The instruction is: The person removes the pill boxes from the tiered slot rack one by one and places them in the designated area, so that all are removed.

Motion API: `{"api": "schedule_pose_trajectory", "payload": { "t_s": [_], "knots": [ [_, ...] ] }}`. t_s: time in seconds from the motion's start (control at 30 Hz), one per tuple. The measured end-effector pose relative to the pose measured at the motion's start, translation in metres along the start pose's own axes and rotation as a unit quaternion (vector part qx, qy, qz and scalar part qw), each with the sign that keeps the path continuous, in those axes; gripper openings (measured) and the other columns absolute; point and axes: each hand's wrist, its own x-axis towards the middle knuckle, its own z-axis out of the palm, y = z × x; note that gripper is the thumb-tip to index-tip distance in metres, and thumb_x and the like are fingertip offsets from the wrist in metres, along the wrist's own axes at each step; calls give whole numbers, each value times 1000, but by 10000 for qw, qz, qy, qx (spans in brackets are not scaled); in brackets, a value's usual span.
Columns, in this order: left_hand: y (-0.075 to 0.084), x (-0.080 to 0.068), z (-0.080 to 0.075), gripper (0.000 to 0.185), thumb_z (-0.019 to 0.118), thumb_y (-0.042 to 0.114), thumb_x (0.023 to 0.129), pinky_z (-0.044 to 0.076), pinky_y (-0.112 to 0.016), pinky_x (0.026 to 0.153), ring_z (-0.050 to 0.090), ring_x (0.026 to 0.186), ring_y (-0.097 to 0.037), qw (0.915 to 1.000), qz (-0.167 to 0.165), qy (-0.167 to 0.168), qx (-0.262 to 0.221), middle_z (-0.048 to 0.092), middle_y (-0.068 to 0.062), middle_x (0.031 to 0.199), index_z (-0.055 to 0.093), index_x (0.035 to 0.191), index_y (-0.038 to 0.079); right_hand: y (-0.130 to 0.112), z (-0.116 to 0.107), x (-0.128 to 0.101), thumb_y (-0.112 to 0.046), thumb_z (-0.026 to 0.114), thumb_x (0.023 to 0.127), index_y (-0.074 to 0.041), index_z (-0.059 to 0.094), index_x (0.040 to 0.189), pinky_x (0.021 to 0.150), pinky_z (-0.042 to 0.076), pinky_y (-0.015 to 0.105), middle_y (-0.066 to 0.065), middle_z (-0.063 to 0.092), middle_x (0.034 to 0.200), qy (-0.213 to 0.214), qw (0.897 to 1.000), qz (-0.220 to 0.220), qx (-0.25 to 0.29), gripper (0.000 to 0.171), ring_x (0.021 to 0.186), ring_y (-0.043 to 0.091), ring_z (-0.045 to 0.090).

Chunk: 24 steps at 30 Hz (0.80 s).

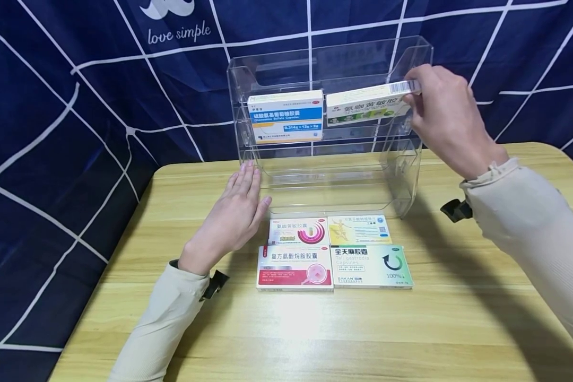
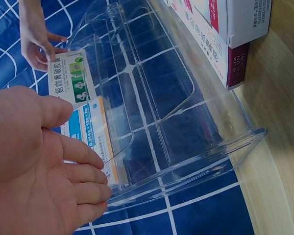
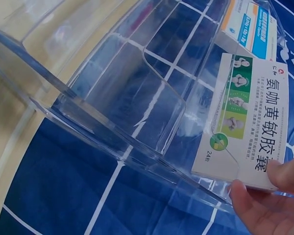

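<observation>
My right hand (image 1: 451, 114) pinches one end of a white and green medicine box (image 3: 245, 115) between thumb and fingers. That box tilts at the upper tier of a clear plastic display rack (image 1: 331, 204), its right end higher in the head view. Beside it, a blue, white and orange medicine box (image 1: 286, 118) stands upright in the same tier. My left hand (image 1: 234, 207), fingers straight and holding nothing, lies at the rack's left side. In the left wrist view its palm (image 2: 34, 161) shows, with the fingertips overlapping the rack's side.
In front of the rack, several boxes lie flat on the wooden table (image 1: 210, 329): a pink-ringed box (image 1: 291, 233), a yellow box (image 1: 355, 231), a red and white box (image 1: 286, 265) and a green and white box (image 1: 370, 273). Dark blue checked cloth (image 1: 52, 159) hangs behind and at left.
</observation>
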Motion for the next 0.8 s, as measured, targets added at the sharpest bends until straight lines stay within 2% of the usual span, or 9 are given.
{"api": "schedule_pose_trajectory", "payload": {
  "t_s": [0.47,0.8],
  "knots": [
    [1,1,1,64,24,36,105,4,-43,121,0,148,-33,10000,-29,10,14,3,-24,158,15,149,-9,0,2,-2,4,52,93,10,51,125,84,45,53,29,57,108,-10,10000,22,49,32,95,42,53],
    [1,1,1,63,26,35,105,4,-43,121,-1,148,-32,10000,-46,0,13,2,-23,158,14,149,-9,3,4,-6,4,53,92,10,53,121,78,43,51,27,58,103,210,9996,-140,94,29,89,39,53]
  ]
}}
